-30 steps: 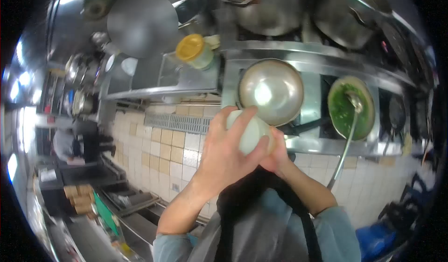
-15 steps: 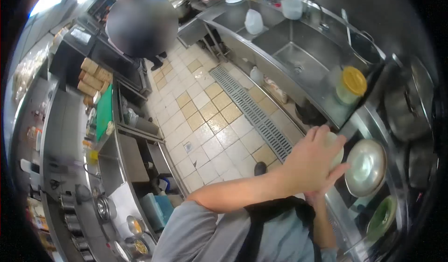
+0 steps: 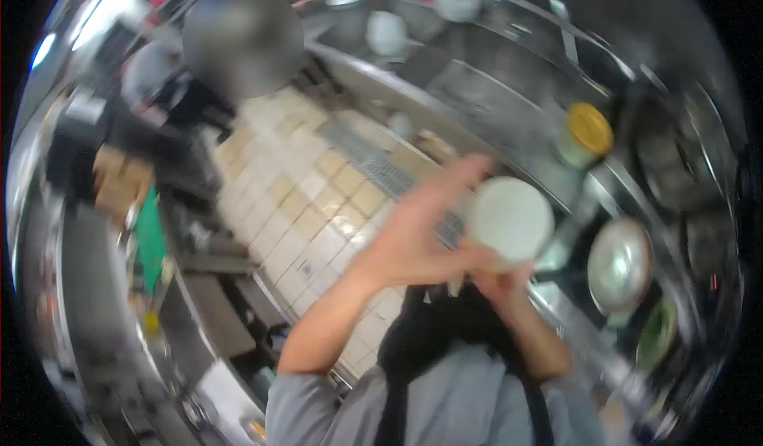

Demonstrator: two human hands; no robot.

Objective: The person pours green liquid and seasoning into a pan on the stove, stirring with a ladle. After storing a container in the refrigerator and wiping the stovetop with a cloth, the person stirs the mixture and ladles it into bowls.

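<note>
A round white container (image 3: 513, 222), its pale flat top facing me, is held up in front of my body. My right hand (image 3: 507, 281) grips its near lower side, and most of those fingers are hidden behind it. My left hand (image 3: 425, 227) is at its left side with fingers stretched and thumb spread apart. The left thumb overlaps the container's lower rim; blur hides whether it presses there. To the right are a shallow metal bowl (image 3: 620, 267) and a green bowl (image 3: 656, 335). A tub with a yellow lid (image 3: 589, 130) stands beyond.
Steel sinks (image 3: 493, 100) run along the far right, with white containers (image 3: 387, 32) at their edge. On the left, a counter holds a green cutting board (image 3: 149, 235). A person (image 3: 179, 84) stands at the far end of the tiled floor (image 3: 274, 231).
Both hands and the white container have moved left and up in view. My left hand has come off the container's top, which now shows. The camera view has swung, blurring the surroundings.
</note>
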